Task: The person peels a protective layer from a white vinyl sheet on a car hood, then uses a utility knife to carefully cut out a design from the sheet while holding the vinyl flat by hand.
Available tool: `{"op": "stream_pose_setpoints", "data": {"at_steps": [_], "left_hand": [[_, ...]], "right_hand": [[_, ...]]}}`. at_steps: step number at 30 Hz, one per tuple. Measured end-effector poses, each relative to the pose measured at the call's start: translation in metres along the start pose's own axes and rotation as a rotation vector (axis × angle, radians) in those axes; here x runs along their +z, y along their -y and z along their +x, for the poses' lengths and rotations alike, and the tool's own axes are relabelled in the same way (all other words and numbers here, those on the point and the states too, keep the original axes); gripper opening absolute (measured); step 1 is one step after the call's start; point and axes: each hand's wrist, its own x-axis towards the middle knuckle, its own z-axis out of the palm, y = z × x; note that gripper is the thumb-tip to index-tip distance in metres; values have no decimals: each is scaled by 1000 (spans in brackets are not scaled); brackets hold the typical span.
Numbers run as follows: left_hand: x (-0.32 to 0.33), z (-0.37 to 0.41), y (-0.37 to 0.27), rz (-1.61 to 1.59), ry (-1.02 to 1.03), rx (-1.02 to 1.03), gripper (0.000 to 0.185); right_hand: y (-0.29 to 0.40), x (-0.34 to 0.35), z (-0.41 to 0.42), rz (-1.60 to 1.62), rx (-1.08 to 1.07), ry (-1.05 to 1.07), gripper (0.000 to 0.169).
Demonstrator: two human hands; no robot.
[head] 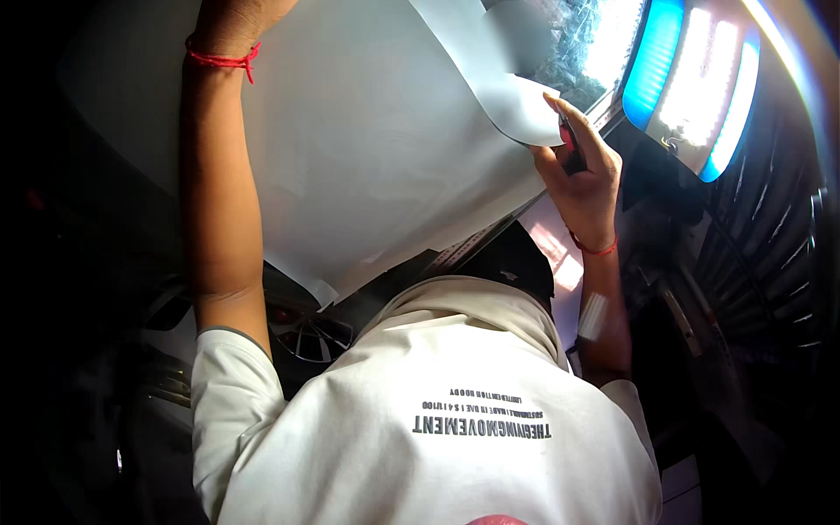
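Observation:
A large, pale, smooth sheet [387,131] spreads before me, its right edge curling up and its near corner hanging down. My right hand [584,154] is at that curled edge, thumb and forefinger close to the lifted flap. In the same hand is a small red-and-black hand tool [569,141], mostly covered by the fingers, so its exact kind is unclear. My left hand [246,23] reaches over the sheet at the upper left. The top of the picture cuts off its fingers, hiding whether they hold anything.
Beneath the sheet runs a straight strip with reddish marks [462,251]. Crumpled clear film [571,36] lies at the upper right, near a bright blue-edged light panel [695,85]. A spoked wheel [315,340] shows at lower left. Dark ribbed material [768,230] stands to the right.

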Motion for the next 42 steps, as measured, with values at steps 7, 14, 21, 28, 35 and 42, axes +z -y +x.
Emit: {"op": "stream_pose_setpoints", "data": {"at_steps": [7,14,21,28,35,42], "left_hand": [[15,-52,20,158,71,164,32],[7,-40,17,208,111,172,32],[1,-42,6,98,116,121,24],[-18,-71,-25,421,569,38,99],[-5,-85,-46,402,502,-59,108],[10,-107,-68,137,211,101,57]], "right_hand": [[-19,7,-21,49,-150,-28,18],[-6,8,-14,110,-13,-278,16],[8,6,-9,21,-133,-257,13],[-10,20,-7,43,-262,-75,15],[12,12,-6,88,-345,39,23],[28,4,-5,25,-158,-49,17]]}}
